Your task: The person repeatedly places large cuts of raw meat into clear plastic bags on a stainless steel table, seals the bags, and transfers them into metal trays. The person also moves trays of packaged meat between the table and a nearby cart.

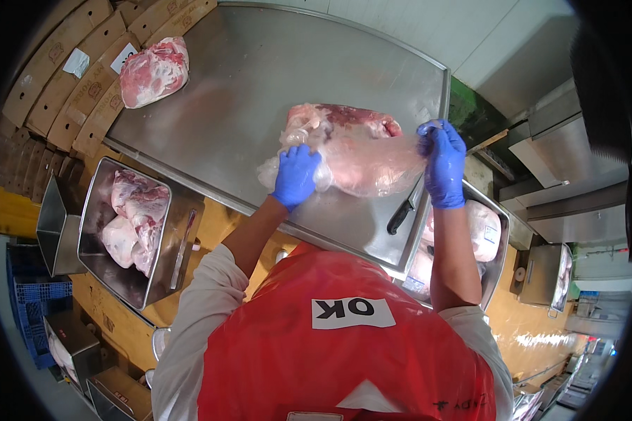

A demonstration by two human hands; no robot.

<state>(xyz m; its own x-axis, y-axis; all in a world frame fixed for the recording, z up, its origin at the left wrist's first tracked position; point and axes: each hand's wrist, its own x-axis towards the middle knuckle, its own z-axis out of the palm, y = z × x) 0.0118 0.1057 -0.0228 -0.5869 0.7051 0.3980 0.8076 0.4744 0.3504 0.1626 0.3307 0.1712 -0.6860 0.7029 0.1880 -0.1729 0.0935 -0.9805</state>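
Meat [361, 118] lies on a steel table [260, 63], near its right edge, partly covered by clear film [379, 168]. The right hand [445, 165], blue-gloved, is closed on one end of the film, drawn out taut-looking to the right. The left hand [295, 174], likewise gloved, rests on bunched film at the left; whether its fingers grip cannot be told. Just below the film, a black-handled knife [400, 217] lies close to the table's edge. A second cut [154, 72] sits at the far left corner, beside stacked cartons [70, 95]. Left of the person, a steel bin [112, 282] contains unwrapped pieces [135, 217]; at right, another bin [499, 263], partly hidden by the forearm, contains wrapped packs [477, 214]. Labelling: the cartons carry dark print; a white label [352, 313] on the red apron [281, 351] bears bold black letters, with handwriting lower right.
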